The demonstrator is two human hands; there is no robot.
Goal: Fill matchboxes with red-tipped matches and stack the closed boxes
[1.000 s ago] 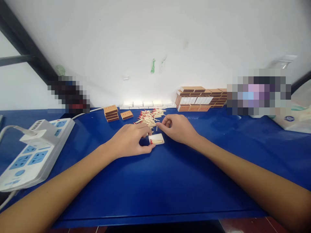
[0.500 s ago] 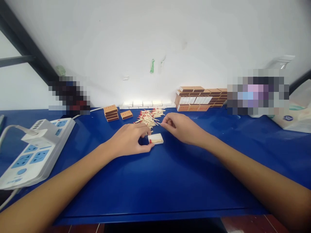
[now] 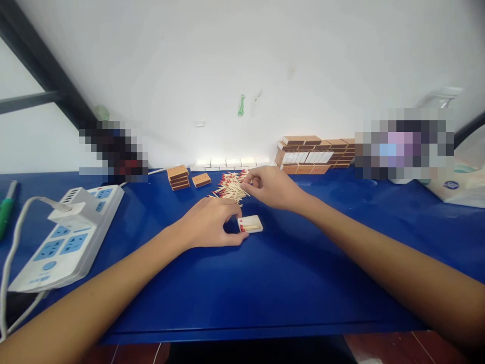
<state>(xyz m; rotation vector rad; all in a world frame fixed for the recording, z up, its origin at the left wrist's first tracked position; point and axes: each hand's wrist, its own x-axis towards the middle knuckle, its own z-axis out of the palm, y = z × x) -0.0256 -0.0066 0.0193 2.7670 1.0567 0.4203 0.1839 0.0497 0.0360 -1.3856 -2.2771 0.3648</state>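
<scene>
My left hand (image 3: 212, 221) grips the left end of a small white matchbox tray (image 3: 257, 221) on the blue table, thumb in front and fingers behind. Several red-headed matches (image 3: 250, 227) lie along the tray's near side, and part of its white floor shows. Beyond it is a loose heap of matches (image 3: 229, 186). At the heap's right edge my right hand (image 3: 270, 186) is closed in a pinch, its fingertips on a match among the others. Which end of that match is held is too small to tell.
Behind the heap, white trays (image 3: 225, 165) line the wall. A stack of matchboxes (image 3: 178, 178) and a single matchbox (image 3: 201, 180) sit left of it; a larger matchbox wall (image 3: 314, 156) stands right. A power strip (image 3: 76, 242) lies left, a tissue pack (image 3: 454, 184) far right.
My right hand has moved left and slightly up, further over the match heap. My left hand still holds the tray, which now appears a little lower and to the right as the view shifted.
</scene>
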